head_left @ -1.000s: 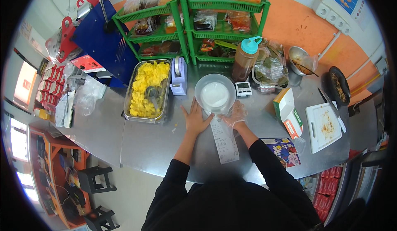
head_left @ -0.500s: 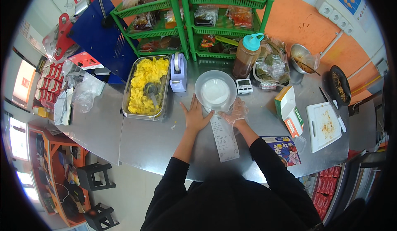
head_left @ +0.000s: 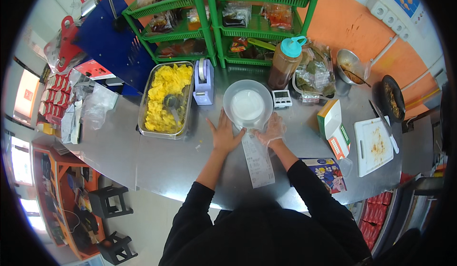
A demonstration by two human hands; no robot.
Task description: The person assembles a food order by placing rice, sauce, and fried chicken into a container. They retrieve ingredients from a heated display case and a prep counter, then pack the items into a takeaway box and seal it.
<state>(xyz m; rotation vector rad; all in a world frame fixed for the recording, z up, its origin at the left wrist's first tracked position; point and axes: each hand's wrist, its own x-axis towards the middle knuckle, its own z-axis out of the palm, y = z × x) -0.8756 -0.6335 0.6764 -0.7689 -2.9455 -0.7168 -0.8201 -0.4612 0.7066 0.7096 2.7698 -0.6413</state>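
Observation:
A translucent round plastic bowl (head_left: 232, 110) with a white bottom stands on the steel table in front of me. My left hand (head_left: 224, 135) lies flat at its near left side, bare, fingers spread and thumb pointing at the top of the receipt. My right hand (head_left: 272, 131) wears a clear plastic glove and rests at the bowl's near right side, fingers stretched out, thumb toward the receipt. Between my hands a long white paper receipt (head_left: 258, 165) runs from the bowl toward me; its top end is partly hidden. Neither hand appears to grip anything.
Left of the bowl are a lilac tape dispenser (head_left: 203, 92) and a tub (head_left: 163, 133) of yellow food. Behind stand green racks (head_left: 214, 28), a sauce bottle (head_left: 282, 68) and a timer (head_left: 282, 99). Rightward lie an open box (head_left: 332, 123), a cutting board (head_left: 364, 147) and a knife (head_left: 384, 123).
My head view has shifted very slightly. Both hands, the bowl and the receipt stay in nearly the same places.

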